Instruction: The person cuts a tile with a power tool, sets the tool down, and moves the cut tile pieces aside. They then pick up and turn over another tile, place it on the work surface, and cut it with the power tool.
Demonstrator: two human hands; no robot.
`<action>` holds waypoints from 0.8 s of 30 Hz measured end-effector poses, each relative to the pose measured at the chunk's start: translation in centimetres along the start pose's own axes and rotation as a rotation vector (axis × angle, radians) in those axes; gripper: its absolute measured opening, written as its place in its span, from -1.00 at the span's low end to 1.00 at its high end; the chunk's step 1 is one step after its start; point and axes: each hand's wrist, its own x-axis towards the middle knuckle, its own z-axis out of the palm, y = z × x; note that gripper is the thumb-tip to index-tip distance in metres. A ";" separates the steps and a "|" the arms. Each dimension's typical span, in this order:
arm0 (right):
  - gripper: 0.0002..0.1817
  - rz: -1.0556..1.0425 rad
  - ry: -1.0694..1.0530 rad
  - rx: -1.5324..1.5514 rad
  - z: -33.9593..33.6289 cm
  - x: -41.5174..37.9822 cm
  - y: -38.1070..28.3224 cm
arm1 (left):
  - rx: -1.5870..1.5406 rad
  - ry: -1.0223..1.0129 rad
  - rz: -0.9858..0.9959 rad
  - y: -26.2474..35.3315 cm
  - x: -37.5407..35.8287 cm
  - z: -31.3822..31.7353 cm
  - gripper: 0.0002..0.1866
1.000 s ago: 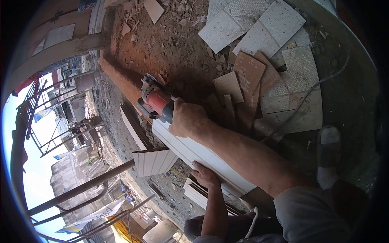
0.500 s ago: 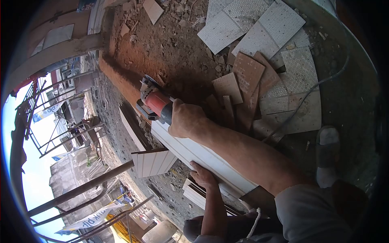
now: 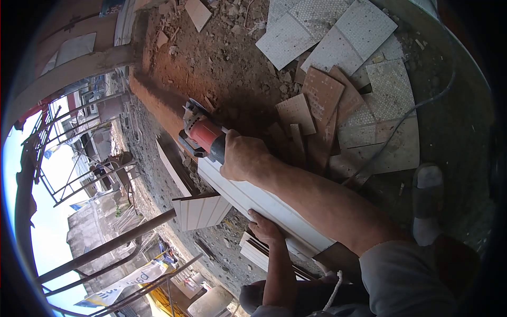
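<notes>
My right hand (image 3: 244, 156) is closed round the black rear body of a red and black angle grinder (image 3: 203, 133). The grinder's disc end points to the upper left, over the far end of a long white striped tile (image 3: 240, 193). My left hand (image 3: 265, 228) grips the tile's near edge, its thumb side on top and some fingers hidden. Reddish dust covers the ground by the disc. The exact contact between disc and tile is hidden behind the tool.
Loose brown tiles (image 3: 323, 95) and speckled white tiles (image 3: 364, 31) lie to the upper right. A cable (image 3: 406, 113) runs across them. More striped tiles (image 3: 200, 212) stand near my left hand. A metal pipe (image 3: 111, 244) crosses the lower left. A shod foot (image 3: 428, 185) is at right.
Both hands, the grinder and the tile keep nearly the same places. At lower left, the hanging banner has shifted and shows different lettering.
</notes>
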 end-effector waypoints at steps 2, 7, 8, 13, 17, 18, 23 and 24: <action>-0.36 0.000 0.005 0.011 0.0 0.0 0.1 | 0.010 -0.006 -0.001 0.2 -0.2 0.0 -0.06; -0.36 -0.007 0.011 -0.012 0.2 -0.1 0.2 | 0.011 0.028 0.002 -0.4 0.2 0.3 -0.09; -0.36 -0.007 0.011 -0.012 0.2 -0.1 0.2 | 0.000 0.058 0.019 -0.7 0.4 0.5 -0.12; -0.35 -0.020 0.023 0.020 0.1 -0.4 0.3 | 0.018 0.066 0.027 -1.3 1.0 0.6 -0.12; -0.35 -0.013 0.015 0.006 0.1 -0.5 0.3 | 0.031 0.080 0.033 -1.7 1.3 0.6 -0.11; -0.35 -0.014 0.015 0.012 0.0 -0.5 0.3 | 0.030 0.080 0.034 -1.6 1.2 0.6 -0.11; -0.34 -0.021 0.014 0.006 0.0 -0.6 0.4 | 0.043 0.011 -0.021 -0.7 0.6 0.1 -0.05; -0.34 -0.020 0.015 0.004 0.1 -0.6 0.5 | 0.043 0.011 -0.021 -0.7 0.6 0.3 -0.05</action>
